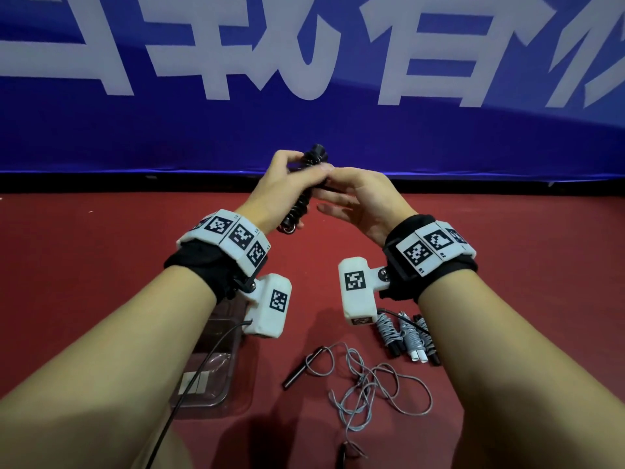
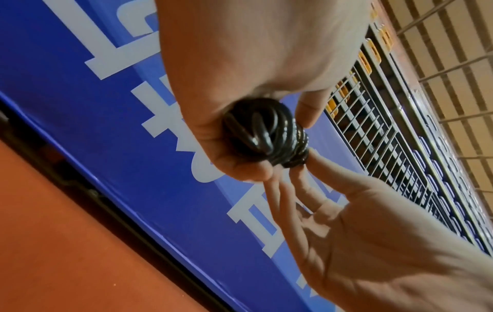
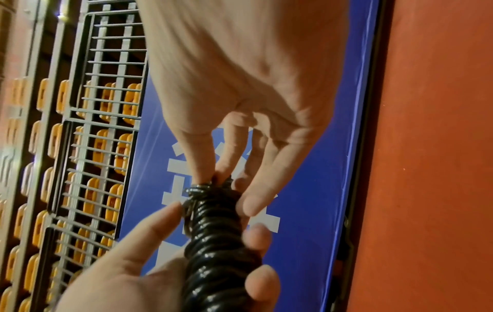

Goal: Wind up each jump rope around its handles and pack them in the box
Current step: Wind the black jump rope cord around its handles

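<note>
Red floor [image 1: 101, 299] carries clear box [image 1: 216, 374], loose grey rope [image 1: 365, 384], three wound ropes [image 1: 409, 336].

I see a big blue banner [image 1: 304, 130] with white letters [image 1: 216, 45] in front of me. Under it runs a black strip [image 1: 101, 182]. The red floor [image 1: 84, 265] spreads out below. Off to the side, behind grey railings [image 3: 106, 105], there are rows of yellow seats [image 3: 117, 152] and blue seats [image 2: 437, 168].
</note>
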